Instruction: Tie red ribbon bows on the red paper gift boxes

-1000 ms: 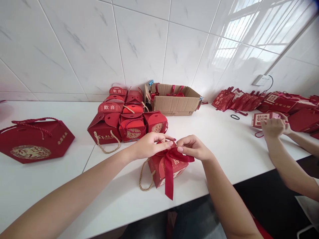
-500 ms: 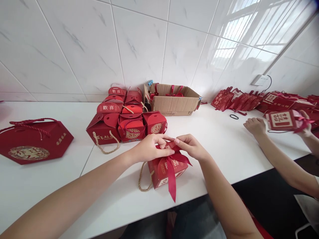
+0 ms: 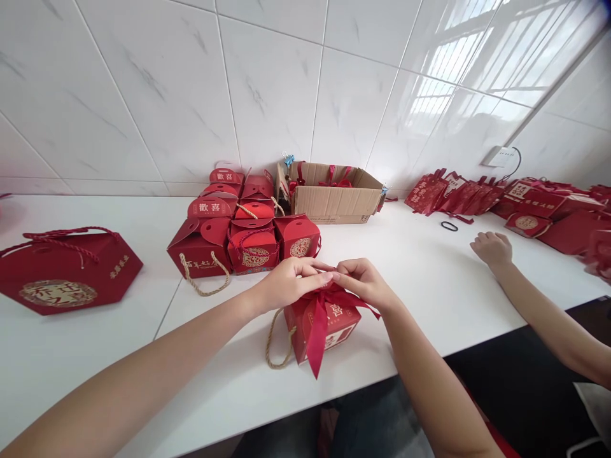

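Note:
A small red gift box [image 3: 298, 327] with gold print rests on the white table near its front edge. Across its top runs a dark red ribbon [image 3: 319, 331], one tail hanging over the front and another spreading right. A beige rope handle [image 3: 272, 346] lies at its left side. My left hand [image 3: 291, 283] is closed in a pinch at the box's top, thumb pointing right. Touching it from the right, my right hand [image 3: 363, 280] is closed too, on the ribbon by the bow. The fingertips meet above the knot, which they partly hide.
Several red boxes [image 3: 205, 242] stand grouped behind on the left, and a larger red box [image 3: 109, 267] sits far left. A cardboard box [image 3: 334, 202] holds ribbons. At right are red bags [image 3: 427, 191], a black band [image 3: 449, 226] and another person's hand [image 3: 491, 248].
My hands have drawn slightly closer over the bow; the front ribbon tail has swung left and the right one stretches further out. The other person's red box has left their near hand.

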`<state>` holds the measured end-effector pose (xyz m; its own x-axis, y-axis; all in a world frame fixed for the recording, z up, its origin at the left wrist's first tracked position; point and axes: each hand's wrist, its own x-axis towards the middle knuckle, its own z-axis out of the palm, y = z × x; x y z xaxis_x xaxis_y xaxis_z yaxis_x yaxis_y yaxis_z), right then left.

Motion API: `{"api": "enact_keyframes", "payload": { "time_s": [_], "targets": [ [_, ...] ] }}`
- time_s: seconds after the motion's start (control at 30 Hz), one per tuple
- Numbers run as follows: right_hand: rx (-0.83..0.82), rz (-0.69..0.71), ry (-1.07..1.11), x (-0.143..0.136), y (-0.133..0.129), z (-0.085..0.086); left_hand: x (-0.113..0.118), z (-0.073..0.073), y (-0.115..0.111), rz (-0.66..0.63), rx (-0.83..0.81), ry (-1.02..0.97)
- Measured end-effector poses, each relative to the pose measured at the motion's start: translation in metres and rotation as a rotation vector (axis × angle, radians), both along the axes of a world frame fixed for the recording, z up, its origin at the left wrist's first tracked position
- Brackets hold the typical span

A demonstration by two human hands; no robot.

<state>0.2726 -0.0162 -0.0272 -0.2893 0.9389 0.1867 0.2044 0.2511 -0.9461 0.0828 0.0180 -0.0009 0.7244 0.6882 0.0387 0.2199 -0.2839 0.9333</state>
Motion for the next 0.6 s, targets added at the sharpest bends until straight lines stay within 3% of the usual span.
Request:
{"api": "enact_keyframes", "payload": {
  "time_s": [0.6],
  "targets": [
    [0.065,-0.163,-0.052,-0.0001,0.0017,-0.0017,0.0012,-0.0031,-0.004,0.008,0.104,0.047]
  ]
}}
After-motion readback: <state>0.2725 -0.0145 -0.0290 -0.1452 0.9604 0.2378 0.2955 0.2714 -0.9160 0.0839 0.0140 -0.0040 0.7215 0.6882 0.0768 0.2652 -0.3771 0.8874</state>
